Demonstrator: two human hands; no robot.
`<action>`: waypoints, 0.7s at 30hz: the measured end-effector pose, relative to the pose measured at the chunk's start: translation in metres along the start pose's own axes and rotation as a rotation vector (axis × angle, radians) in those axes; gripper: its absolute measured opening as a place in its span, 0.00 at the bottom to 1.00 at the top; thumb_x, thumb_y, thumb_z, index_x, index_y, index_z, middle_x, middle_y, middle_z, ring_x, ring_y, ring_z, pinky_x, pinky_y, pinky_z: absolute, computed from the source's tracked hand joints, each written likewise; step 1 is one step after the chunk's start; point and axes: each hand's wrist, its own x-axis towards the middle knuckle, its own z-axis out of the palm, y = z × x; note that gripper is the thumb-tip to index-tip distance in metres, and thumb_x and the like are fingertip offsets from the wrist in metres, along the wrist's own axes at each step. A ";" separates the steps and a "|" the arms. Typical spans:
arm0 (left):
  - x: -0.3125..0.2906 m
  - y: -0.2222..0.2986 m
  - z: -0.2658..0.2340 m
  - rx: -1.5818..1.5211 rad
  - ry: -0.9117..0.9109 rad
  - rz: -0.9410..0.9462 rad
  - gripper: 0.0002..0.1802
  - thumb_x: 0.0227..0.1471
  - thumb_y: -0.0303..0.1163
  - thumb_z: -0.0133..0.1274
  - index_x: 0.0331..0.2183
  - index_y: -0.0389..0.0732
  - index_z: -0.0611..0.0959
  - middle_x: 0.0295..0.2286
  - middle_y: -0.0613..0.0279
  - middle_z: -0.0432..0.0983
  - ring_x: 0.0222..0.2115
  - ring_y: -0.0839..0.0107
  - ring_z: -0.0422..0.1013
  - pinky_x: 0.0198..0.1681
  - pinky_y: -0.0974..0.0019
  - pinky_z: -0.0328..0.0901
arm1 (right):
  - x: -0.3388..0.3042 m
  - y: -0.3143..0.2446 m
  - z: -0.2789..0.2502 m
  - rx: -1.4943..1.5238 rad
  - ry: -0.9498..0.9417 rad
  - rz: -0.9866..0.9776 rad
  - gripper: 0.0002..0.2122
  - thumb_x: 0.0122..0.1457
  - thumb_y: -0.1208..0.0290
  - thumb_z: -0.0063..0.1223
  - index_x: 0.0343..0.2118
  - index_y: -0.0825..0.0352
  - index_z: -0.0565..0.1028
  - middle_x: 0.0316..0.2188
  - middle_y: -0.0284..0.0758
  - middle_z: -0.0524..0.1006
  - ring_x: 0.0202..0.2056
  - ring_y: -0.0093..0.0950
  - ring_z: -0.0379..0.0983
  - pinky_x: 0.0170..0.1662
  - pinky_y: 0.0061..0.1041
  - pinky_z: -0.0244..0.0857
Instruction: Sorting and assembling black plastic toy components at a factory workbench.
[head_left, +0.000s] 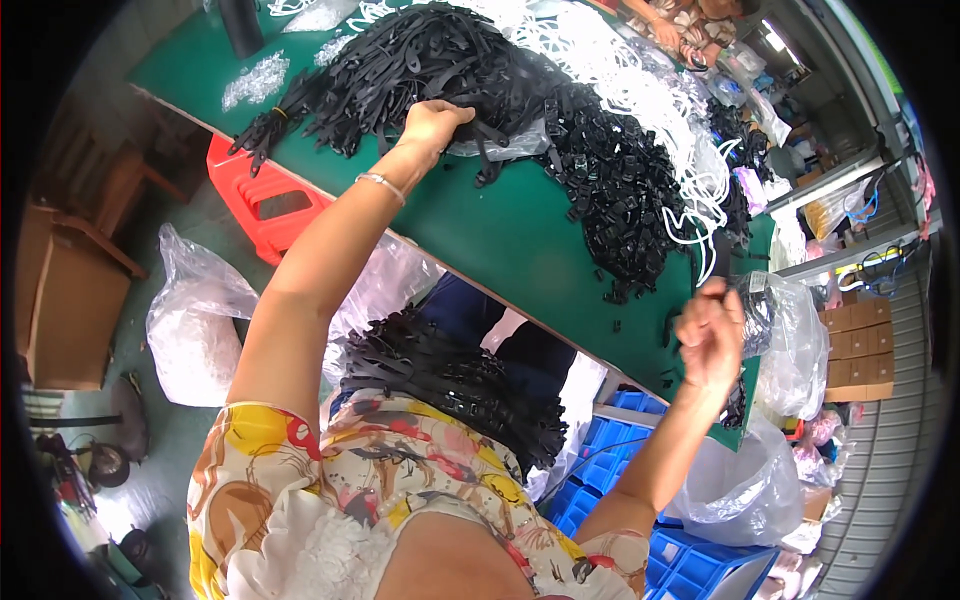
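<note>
My left hand reaches to the near edge of a large heap of black straps on the green table. Its fingers are pinched together on a black strap, with the fingertips partly hidden by the heap. At the table's right end, my right hand is raised with curled fingers; whether something small is in them cannot be made out. Between the hands spreads a pile of small black plastic buckles. A thick bundle of black straps lies across my lap.
White cords lie tangled behind the buckles. Clear small pieces sit at the far left. A red stool, a filled plastic bag and blue crates stand around the table. Another person's hand shows across it.
</note>
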 end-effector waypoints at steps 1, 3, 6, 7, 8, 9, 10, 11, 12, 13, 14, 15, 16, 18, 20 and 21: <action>-0.010 0.009 -0.003 -0.233 -0.122 -0.056 0.09 0.42 0.34 0.60 0.21 0.40 0.78 0.16 0.70 0.70 0.16 0.79 0.64 0.20 0.73 0.57 | 0.000 0.012 0.010 0.036 -0.006 0.029 0.06 0.55 0.75 0.46 0.34 0.71 0.68 0.13 0.25 0.59 0.12 0.16 0.54 0.15 0.15 0.47; -0.033 0.020 -0.008 -0.347 -0.166 -0.056 0.08 0.45 0.31 0.58 0.22 0.43 0.75 0.17 0.73 0.68 0.18 0.84 0.61 0.21 0.77 0.55 | 0.001 0.040 0.029 -0.034 -0.009 0.084 0.08 0.55 0.70 0.50 0.34 0.68 0.68 0.11 0.20 0.55 0.10 0.13 0.49 0.13 0.15 0.40; -0.067 0.029 -0.010 -0.234 -0.253 0.297 0.07 0.48 0.28 0.55 0.22 0.42 0.74 0.20 0.75 0.69 0.23 0.85 0.62 0.28 0.79 0.57 | 0.007 0.083 0.044 0.146 -0.099 0.249 0.12 0.61 0.65 0.40 0.37 0.68 0.69 0.11 0.21 0.54 0.10 0.13 0.47 0.15 0.16 0.42; -0.079 0.032 -0.008 -0.219 -0.286 0.349 0.08 0.49 0.29 0.55 0.22 0.42 0.73 0.20 0.75 0.69 0.23 0.86 0.62 0.28 0.79 0.57 | 0.009 0.096 0.048 0.218 -0.165 0.268 0.13 0.62 0.64 0.38 0.39 0.68 0.69 0.12 0.22 0.55 0.11 0.14 0.49 0.15 0.16 0.42; -0.092 0.035 -0.006 -0.204 -0.319 0.401 0.08 0.50 0.30 0.54 0.23 0.42 0.73 0.20 0.74 0.69 0.23 0.86 0.62 0.27 0.79 0.57 | 0.011 0.108 0.052 0.240 -0.191 0.289 0.13 0.62 0.63 0.37 0.40 0.68 0.69 0.14 0.23 0.56 0.13 0.15 0.51 0.16 0.16 0.43; -0.108 0.037 -0.006 -0.250 -0.409 0.417 0.08 0.51 0.32 0.53 0.24 0.42 0.73 0.19 0.74 0.68 0.23 0.86 0.62 0.27 0.79 0.57 | 0.014 0.119 0.062 0.278 -0.166 0.346 0.13 0.62 0.63 0.37 0.41 0.68 0.69 0.15 0.24 0.56 0.13 0.16 0.51 0.17 0.16 0.44; -0.126 0.039 -0.006 -0.171 -0.440 0.387 0.08 0.53 0.33 0.51 0.25 0.42 0.72 0.19 0.74 0.67 0.22 0.87 0.62 0.26 0.80 0.57 | 0.018 0.128 0.067 0.316 -0.166 0.394 0.15 0.62 0.61 0.38 0.40 0.69 0.70 0.18 0.27 0.60 0.14 0.17 0.53 0.18 0.17 0.47; -0.140 0.035 -0.005 -0.169 -0.519 0.330 0.07 0.53 0.29 0.50 0.25 0.41 0.71 0.19 0.74 0.67 0.22 0.86 0.63 0.27 0.79 0.59 | 0.024 0.138 0.072 0.344 -0.153 0.433 0.17 0.62 0.59 0.37 0.43 0.70 0.69 0.21 0.29 0.64 0.16 0.18 0.55 0.19 0.16 0.48; -0.155 0.026 -0.003 -0.212 -0.595 0.311 0.06 0.53 0.28 0.49 0.26 0.40 0.71 0.20 0.73 0.67 0.23 0.85 0.63 0.27 0.79 0.60 | 0.027 0.144 0.081 0.401 -0.124 0.487 0.18 0.62 0.59 0.36 0.43 0.70 0.68 0.23 0.30 0.67 0.17 0.19 0.56 0.19 0.17 0.48; -0.173 0.019 0.000 -0.209 -0.638 0.269 0.06 0.53 0.27 0.49 0.27 0.38 0.70 0.21 0.72 0.68 0.23 0.85 0.65 0.25 0.77 0.61 | 0.029 0.149 0.088 0.461 -0.094 0.540 0.19 0.62 0.58 0.35 0.44 0.70 0.68 0.25 0.31 0.69 0.18 0.19 0.57 0.19 0.17 0.49; -0.191 0.019 0.004 -0.245 -0.718 0.253 0.05 0.54 0.26 0.47 0.27 0.36 0.70 0.22 0.70 0.69 0.22 0.83 0.66 0.24 0.75 0.63 | 0.029 0.158 0.088 0.537 -0.189 0.501 0.20 0.63 0.57 0.33 0.44 0.71 0.68 0.29 0.34 0.71 0.20 0.19 0.59 0.19 0.17 0.50; -0.201 0.006 0.007 -0.126 -0.743 0.287 0.04 0.52 0.24 0.47 0.27 0.36 0.70 0.21 0.67 0.70 0.21 0.80 0.68 0.23 0.73 0.63 | 0.028 0.159 0.093 0.480 -0.091 0.489 0.20 0.62 0.57 0.34 0.46 0.69 0.67 0.31 0.34 0.72 0.23 0.20 0.62 0.22 0.18 0.54; -0.210 0.003 0.008 -0.004 -0.752 0.362 0.03 0.50 0.23 0.48 0.27 0.35 0.70 0.19 0.62 0.70 0.20 0.77 0.69 0.22 0.71 0.63 | 0.027 0.160 0.096 0.424 0.002 0.478 0.20 0.62 0.56 0.35 0.47 0.67 0.66 0.33 0.34 0.72 0.27 0.21 0.65 0.25 0.18 0.58; -0.229 0.001 0.007 0.035 -0.784 0.320 0.04 0.49 0.24 0.49 0.27 0.35 0.71 0.16 0.60 0.69 0.16 0.73 0.68 0.21 0.69 0.62 | 0.026 0.162 0.083 0.465 -0.059 0.414 0.18 0.61 0.59 0.39 0.48 0.67 0.64 0.28 0.30 0.67 0.25 0.19 0.60 0.26 0.18 0.55; -0.234 -0.004 0.006 0.021 -0.852 0.253 0.04 0.49 0.25 0.49 0.27 0.35 0.71 0.15 0.60 0.69 0.16 0.72 0.69 0.20 0.69 0.62 | 0.018 0.152 0.081 0.511 0.026 0.388 0.17 0.60 0.63 0.41 0.49 0.67 0.64 0.24 0.27 0.62 0.23 0.18 0.55 0.24 0.18 0.52; -0.234 -0.005 0.006 0.067 -0.910 0.222 0.05 0.50 0.26 0.49 0.28 0.35 0.71 0.15 0.59 0.69 0.16 0.72 0.69 0.20 0.69 0.62 | 0.015 0.152 0.073 0.570 0.010 0.341 0.16 0.60 0.64 0.41 0.48 0.67 0.64 0.25 0.27 0.63 0.24 0.19 0.57 0.25 0.18 0.53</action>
